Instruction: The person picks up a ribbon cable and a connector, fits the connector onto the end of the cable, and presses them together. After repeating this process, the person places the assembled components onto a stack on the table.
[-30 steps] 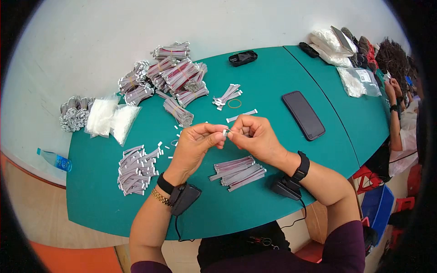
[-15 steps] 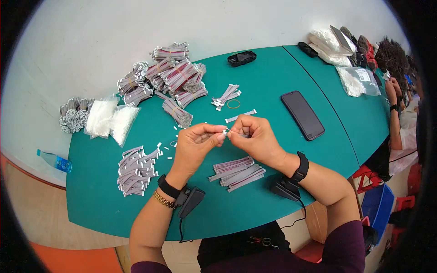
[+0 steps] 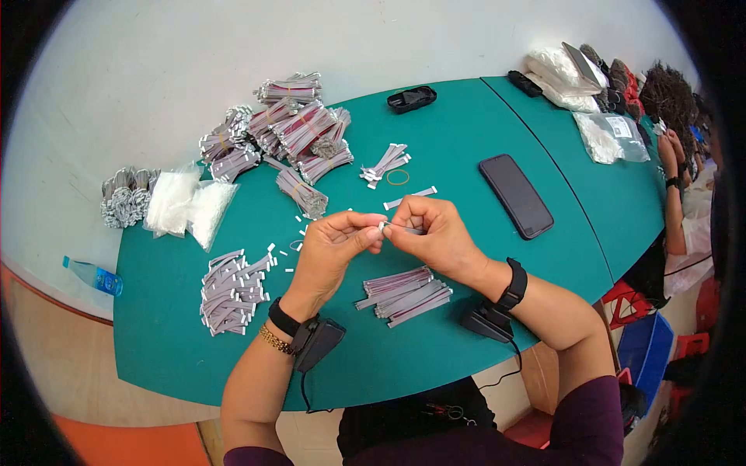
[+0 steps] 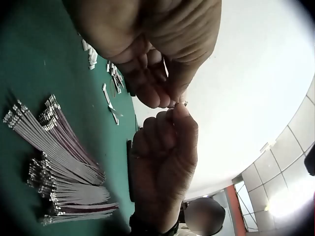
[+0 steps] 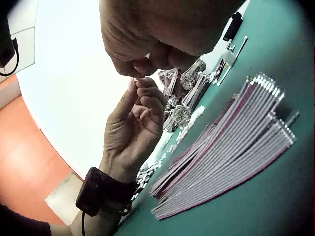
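Note:
Fingertip to fingertip, both hands meet above the middle of the green table (image 3: 435,349). My left hand (image 3: 330,248) pinches a small white connector (image 3: 382,225) between thumb and forefinger. My right hand (image 3: 439,237) pinches a grey flat cable (image 3: 414,231) whose end meets the connector; most of that cable is hidden in the fingers. Below the hands lies a stack of grey and dark red cables (image 3: 404,295), also seen in the right wrist view (image 5: 221,147). Loose white connectors (image 3: 290,270) are scattered left of the left hand.
Cables with white ends (image 3: 233,291) lie at the left. Behind are banded cable bundles (image 3: 303,128), bags of white parts (image 3: 206,210), a small cable pile (image 3: 385,163) and a rubber band (image 3: 398,177). A phone (image 3: 515,196) lies at the right, a black case (image 3: 412,99) at the back.
The fingertips have drawn slightly closer, and the white connector is more covered by them. Both hands otherwise keep their place and their pinch.

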Action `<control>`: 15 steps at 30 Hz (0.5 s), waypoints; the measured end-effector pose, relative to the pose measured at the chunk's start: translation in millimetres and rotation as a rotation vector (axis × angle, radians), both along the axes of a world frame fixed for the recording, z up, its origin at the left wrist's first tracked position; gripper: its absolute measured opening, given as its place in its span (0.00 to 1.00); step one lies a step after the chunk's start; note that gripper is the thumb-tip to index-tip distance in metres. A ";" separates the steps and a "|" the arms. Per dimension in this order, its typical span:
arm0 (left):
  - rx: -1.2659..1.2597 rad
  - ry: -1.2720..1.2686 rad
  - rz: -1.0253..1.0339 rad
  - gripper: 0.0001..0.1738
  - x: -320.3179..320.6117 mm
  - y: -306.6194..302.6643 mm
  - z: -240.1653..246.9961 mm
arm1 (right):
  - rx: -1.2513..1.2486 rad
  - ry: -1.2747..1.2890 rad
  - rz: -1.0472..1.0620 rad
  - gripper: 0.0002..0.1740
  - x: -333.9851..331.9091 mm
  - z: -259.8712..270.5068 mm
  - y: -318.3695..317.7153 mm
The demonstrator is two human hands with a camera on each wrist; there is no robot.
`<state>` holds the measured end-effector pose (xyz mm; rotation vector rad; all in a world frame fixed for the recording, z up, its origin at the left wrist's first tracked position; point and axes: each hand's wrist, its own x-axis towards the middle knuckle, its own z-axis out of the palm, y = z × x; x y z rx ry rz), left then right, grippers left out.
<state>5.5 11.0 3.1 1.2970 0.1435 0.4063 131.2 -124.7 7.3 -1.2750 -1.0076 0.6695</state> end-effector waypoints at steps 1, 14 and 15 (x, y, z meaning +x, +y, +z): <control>0.000 0.000 0.000 0.11 0.0 -0.2 -0.1 | -0.011 0.006 0.005 0.10 0.4 0.1 -0.2; 0.082 0.004 0.030 0.10 0.8 -1.4 -1.5 | -0.013 -0.025 -0.037 0.10 -0.4 -3.4 0.8; 0.076 0.002 0.021 0.10 0.6 0.0 -0.9 | -0.015 0.002 -0.025 0.10 -0.2 -3.6 1.2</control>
